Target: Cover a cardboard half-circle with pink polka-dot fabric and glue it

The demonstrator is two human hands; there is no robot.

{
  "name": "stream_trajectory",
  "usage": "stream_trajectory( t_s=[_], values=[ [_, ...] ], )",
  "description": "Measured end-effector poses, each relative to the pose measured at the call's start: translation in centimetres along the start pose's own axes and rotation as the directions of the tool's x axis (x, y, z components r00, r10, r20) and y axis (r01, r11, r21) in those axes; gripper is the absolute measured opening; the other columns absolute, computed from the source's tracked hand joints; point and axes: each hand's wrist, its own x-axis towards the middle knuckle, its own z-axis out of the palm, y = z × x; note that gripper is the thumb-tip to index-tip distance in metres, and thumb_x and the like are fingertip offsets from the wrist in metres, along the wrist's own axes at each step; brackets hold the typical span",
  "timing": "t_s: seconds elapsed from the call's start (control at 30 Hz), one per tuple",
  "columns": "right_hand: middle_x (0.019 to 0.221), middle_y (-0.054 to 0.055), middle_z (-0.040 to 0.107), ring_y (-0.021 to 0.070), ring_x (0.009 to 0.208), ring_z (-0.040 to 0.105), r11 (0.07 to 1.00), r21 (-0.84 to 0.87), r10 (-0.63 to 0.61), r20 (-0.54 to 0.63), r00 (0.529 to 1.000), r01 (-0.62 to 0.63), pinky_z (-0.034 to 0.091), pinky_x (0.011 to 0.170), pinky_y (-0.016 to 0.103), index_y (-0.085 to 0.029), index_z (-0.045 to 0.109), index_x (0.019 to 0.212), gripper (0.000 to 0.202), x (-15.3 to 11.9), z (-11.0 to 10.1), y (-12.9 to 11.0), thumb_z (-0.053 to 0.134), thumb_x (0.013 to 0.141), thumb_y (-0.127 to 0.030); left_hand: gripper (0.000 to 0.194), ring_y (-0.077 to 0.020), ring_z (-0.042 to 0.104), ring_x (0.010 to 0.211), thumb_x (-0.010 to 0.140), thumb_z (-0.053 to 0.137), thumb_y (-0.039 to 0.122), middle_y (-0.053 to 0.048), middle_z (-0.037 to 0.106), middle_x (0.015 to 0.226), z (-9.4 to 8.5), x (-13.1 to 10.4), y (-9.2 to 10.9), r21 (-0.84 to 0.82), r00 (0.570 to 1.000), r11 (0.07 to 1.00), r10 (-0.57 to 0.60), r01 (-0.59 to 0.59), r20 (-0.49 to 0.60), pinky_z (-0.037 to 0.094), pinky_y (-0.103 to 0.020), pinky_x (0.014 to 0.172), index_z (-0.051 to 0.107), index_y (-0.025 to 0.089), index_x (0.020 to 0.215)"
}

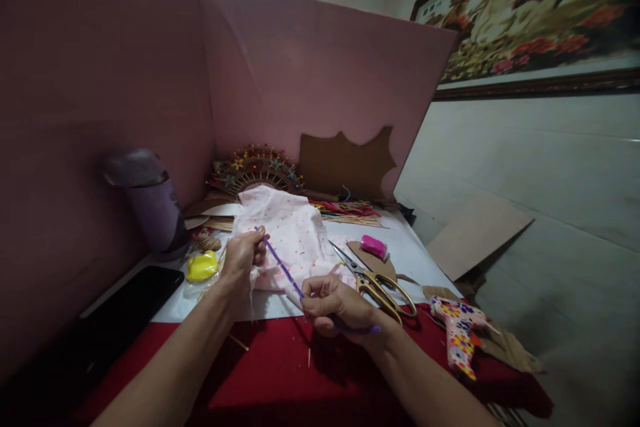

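A thin purple pipe cleaner [283, 267] stretches slantwise between my two hands. My left hand [243, 255] pinches its upper end between thumb and fingers. Further down, my right hand [333, 303] is closed around it, and the loose tail sticks out past the palm toward the wrist. Behind and under the pipe cleaner lies a crumpled white cloth [280, 220] with small pinkish dots. Gold-handled scissors [370, 277] rest just right of the cloth, blades partly apart, close to my right hand.
Yellow clay [202, 267] and a black phone [135, 293] lie left, before a purple tumbler [155, 207]. Pink clay [373, 247] sits on cardboard beyond the scissors. A flowered glue gun [460, 333] lies right. Behind stand a decorated fan-shaped piece [257, 167] and cut cardboard [345, 163].
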Motion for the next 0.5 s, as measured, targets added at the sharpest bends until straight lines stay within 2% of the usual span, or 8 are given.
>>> stream_trajectory(
  t_s=[0.17,0.27,0.3,0.37,0.43,0.5],
  values=[
    [0.048,-0.009,0.044,0.0013,0.033,0.033,1.0,0.009,-0.014,0.035,0.999,0.014,0.019,0.032,0.014,-0.016,0.048,0.063,0.031,-0.4,0.1,-0.2,0.078,0.061,-0.023,0.022,-0.0039,0.028,0.025,0.068,0.063,0.026,0.008,0.037,0.035,-1.3,0.8,1.0,0.001,0.996,1.0,0.027,-0.027,-0.084,0.018,-0.017,0.03,0.05,0.015,0.054],
    [0.045,-0.008,0.047,0.0023,0.032,0.035,0.997,-0.005,-0.081,0.064,0.995,0.082,0.022,0.033,0.015,-0.016,0.049,0.063,0.032,-0.5,0.2,-0.5,0.079,0.062,-0.029,0.027,-0.0031,0.022,0.024,0.071,0.059,0.029,0.011,0.028,0.034,-1.9,1.2,2.0,-0.005,0.99,0.998,0.066,-0.067,-0.124,0.015,-0.017,0.029,0.042,0.019,0.053],
    [0.043,-0.007,0.048,0.0031,0.032,0.037,0.99,-0.012,-0.137,0.03,0.99,0.137,0.022,0.033,0.015,-0.016,0.049,0.063,0.033,-0.4,0.1,-0.6,0.078,0.064,-0.032,0.028,-0.0027,0.02,0.024,0.071,0.059,0.031,0.012,0.024,0.034,-1.9,1.2,2.2,-0.001,0.989,0.997,0.083,-0.083,-0.126,0.015,-0.017,0.03,0.04,0.019,0.054],
    [0.045,-0.005,0.053,0.0042,0.033,0.039,0.966,-0.028,-0.26,-0.12,0.958,0.258,0.021,0.032,0.015,-0.017,0.05,0.065,0.033,-0.2,-0.1,-0.7,0.074,0.068,-0.039,0.031,-0.0021,0.017,0.026,0.069,0.063,0.035,0.013,0.021,0.035,-1.5,0.7,2.2,0.019,0.991,0.995,0.101,-0.1,-0.09,0.013,-0.016,0.031,0.04,0.019,0.056],
    [0.054,-0.002,0.06,0.0047,0.036,0.042,0.936,-0.062,-0.35,-0.285,0.892,0.347,0.022,0.032,0.016,-0.017,0.052,0.068,0.033,0.1,-0.3,-0.9,0.073,0.07,-0.042,0.036,-0.0015,0.018,0.028,0.063,0.07,0.038,0.013,0.024,0.035,-0.5,-0.3,1.8,0.06,0.997,0.995,0.075,-0.076,0.017,0.013,-0.016,0.032,0.041,0.019,0.056],
    [0.058,-0.003,0.059,0.0043,0.036,0.041,0.916,-0.095,-0.393,-0.396,0.83,0.389,0.024,0.033,0.017,-0.016,0.055,0.071,0.032,0.4,-0.6,-1.0,0.073,0.069,-0.042,0.038,-0.0015,0.019,0.029,0.058,0.076,0.038,0.012,0.03,0.035,0.8,-1.6,1.0,0.125,0.986,0.992,-0.003,-0.018,0.167,0.011,-0.017,0.033,0.045,0.018,0.054]
  ],
)
